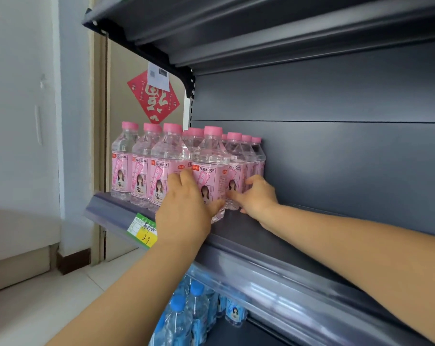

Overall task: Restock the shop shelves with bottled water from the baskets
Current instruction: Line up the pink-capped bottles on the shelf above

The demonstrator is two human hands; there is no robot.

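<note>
Several clear bottles with pink caps and pink peach-soda labels stand in rows at the left end of a dark grey shelf [273,236]. My left hand [186,203] grips the front bottle [211,166] low on its label, thumb under its right side. My right hand [256,196] reaches in from the right and pinches the bottle behind it [235,158] near its base. Both bottles stand upright on the shelf, touching their neighbours.
The shelf runs bare to the right of the bottles, with a grey back panel [336,158] and another shelf [236,28] overhead. A green and yellow price tag [143,231] sits on the front rail. Blue-capped bottles [196,310] fill the shelf below. A door with a red paper decoration [154,98] is at left.
</note>
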